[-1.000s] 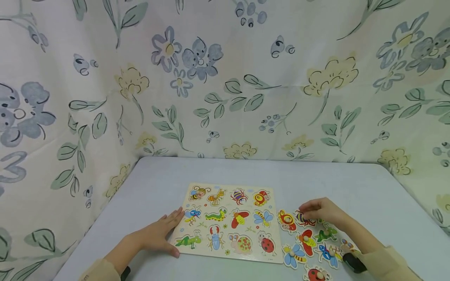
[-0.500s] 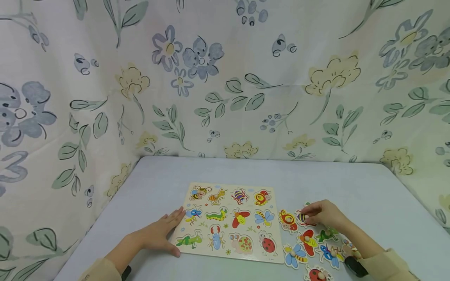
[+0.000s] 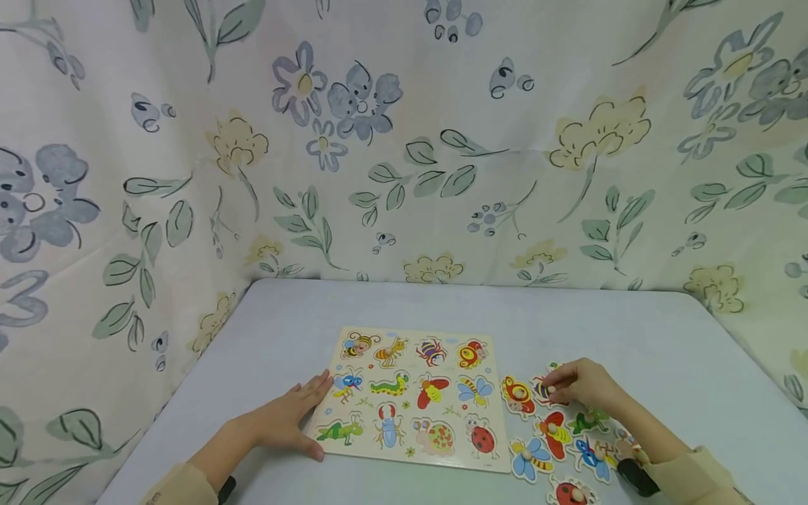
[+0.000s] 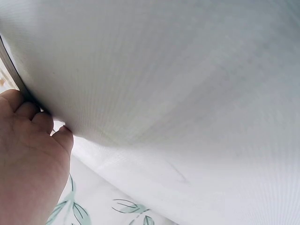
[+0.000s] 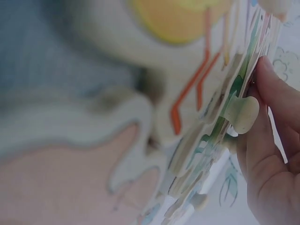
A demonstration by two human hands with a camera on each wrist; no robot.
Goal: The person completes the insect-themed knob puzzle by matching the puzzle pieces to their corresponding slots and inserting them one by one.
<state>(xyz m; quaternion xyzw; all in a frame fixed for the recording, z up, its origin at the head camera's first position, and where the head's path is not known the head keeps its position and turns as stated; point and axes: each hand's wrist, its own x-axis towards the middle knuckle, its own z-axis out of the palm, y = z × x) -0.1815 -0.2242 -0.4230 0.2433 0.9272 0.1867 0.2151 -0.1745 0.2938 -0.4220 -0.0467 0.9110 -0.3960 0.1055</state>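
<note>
A flat wooden insect puzzle board (image 3: pixel 495 414) lies on the table, printed with rows of insects. My left hand (image 3: pixel 287 421) rests at its left edge, thumb spread from the fingers, which look fairly straight. In the left wrist view, the fingertips of that hand (image 4: pixel 35 154) meet the edge. To the right of the board, my right hand (image 3: pixel 590 386) pinches the spider puzzle piece (image 3: pixel 540 390) between thumb and fingers, partly covering it. Close-up pieces in the right wrist view are blurred; a round knob (image 5: pixel 246 115) shows beside the hand (image 5: pixel 276 150).
Several knobbed pieces crowd around the right hand: a red-and-yellow butterfly (image 3: pixel 519 395), a red-winged bug (image 3: pixel 555 435), a dragonfly (image 3: pixel 530 459), a grasshopper (image 3: pixel 588 421), a blue insect (image 3: pixel 593 459) and a ladybug (image 3: pixel 571 493). A floral curtain (image 3: pixel 404 175) hangs behind the table.
The right fingers have drawn together on the spider piece and shifted slightly, uncovering a bit of a green piece behind it. The left hand and the board stay in place.
</note>
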